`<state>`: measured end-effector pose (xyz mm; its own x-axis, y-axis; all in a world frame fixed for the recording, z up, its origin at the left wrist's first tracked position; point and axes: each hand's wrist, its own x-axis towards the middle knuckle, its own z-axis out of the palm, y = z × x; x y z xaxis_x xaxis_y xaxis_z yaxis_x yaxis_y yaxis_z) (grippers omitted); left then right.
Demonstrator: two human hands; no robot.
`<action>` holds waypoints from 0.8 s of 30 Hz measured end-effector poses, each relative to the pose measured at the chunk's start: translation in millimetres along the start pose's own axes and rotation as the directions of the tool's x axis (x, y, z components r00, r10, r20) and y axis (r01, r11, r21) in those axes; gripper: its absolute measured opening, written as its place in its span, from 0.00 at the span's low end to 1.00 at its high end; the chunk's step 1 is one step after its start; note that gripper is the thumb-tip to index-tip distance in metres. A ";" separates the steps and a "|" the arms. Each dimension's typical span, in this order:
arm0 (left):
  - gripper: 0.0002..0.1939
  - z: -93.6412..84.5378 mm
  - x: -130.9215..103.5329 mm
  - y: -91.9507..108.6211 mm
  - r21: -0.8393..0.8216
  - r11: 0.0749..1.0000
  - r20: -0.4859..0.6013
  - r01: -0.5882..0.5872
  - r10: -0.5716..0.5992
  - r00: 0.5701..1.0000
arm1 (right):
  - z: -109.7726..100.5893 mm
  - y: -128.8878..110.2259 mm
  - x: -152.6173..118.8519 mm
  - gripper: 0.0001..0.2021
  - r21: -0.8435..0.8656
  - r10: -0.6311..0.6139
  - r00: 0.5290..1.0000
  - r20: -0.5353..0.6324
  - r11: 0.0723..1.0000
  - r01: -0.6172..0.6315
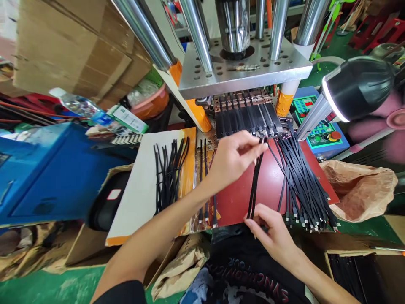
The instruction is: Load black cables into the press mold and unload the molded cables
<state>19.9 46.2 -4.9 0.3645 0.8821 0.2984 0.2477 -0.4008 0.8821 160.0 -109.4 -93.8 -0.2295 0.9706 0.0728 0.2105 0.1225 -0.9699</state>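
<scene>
A couple of flat black cables (pixel 257 179) stretch between my two hands over the red board (pixel 232 188). My left hand (pixel 236 156) pinches their upper end, just in front of the black fixture (pixel 247 120) under the press. Lower down, near the board's front edge, my right hand (pixel 268 226) pinches the other end. Several black cables lie side by side across the fixture, with metal connectors at its near edge. To the right of my hands a large pile of black cables (pixel 300 181) fans out, plugs toward me.
The press plate (pixel 243 76) hangs above the fixture between steel columns. On the white board (pixel 139 169) at left lies a bundle of cables (pixel 171 177). A lamp (pixel 357 88), a control box (pixel 329 141) and a paper bag (pixel 363 190) stand at right.
</scene>
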 end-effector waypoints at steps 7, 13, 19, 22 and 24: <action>0.12 14.7 102.2 -58.9 0.384 0.918 -0.019 -0.100 0.116 0.993 | -125.2 -39.7 86.1 0.21 -0.301 -0.096 0.994 0.058 0.947 0.109; 0.10 18.7 127.7 -77.3 0.385 0.913 -0.231 0.138 -0.050 0.972 | -171.2 -20.4 221.5 0.24 -0.278 -0.148 0.988 0.049 0.948 0.156; 0.28 0.3 77.2 -74.2 0.455 0.812 0.181 -0.365 0.316 0.931 | -169.0 5.4 279.0 0.24 -0.211 -0.148 0.982 0.119 0.962 0.171; 0.23 -2.5 62.7 -74.3 0.562 0.598 0.434 -0.571 0.374 0.819 | -168.3 9.5 288.5 0.23 -0.285 -0.186 0.972 0.143 0.933 0.220; 0.21 0.4 61.5 -74.2 0.624 0.512 0.465 -0.590 0.363 0.807 | -167.2 11.3 290.6 0.22 -0.354 -0.233 0.967 0.104 0.900 0.255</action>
<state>24.3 130.1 -52.1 0.8020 0.4511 0.3916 0.4717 -0.8805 0.0482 254.5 208.6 -44.8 -0.3694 0.8885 0.2721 0.4670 0.4307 -0.7723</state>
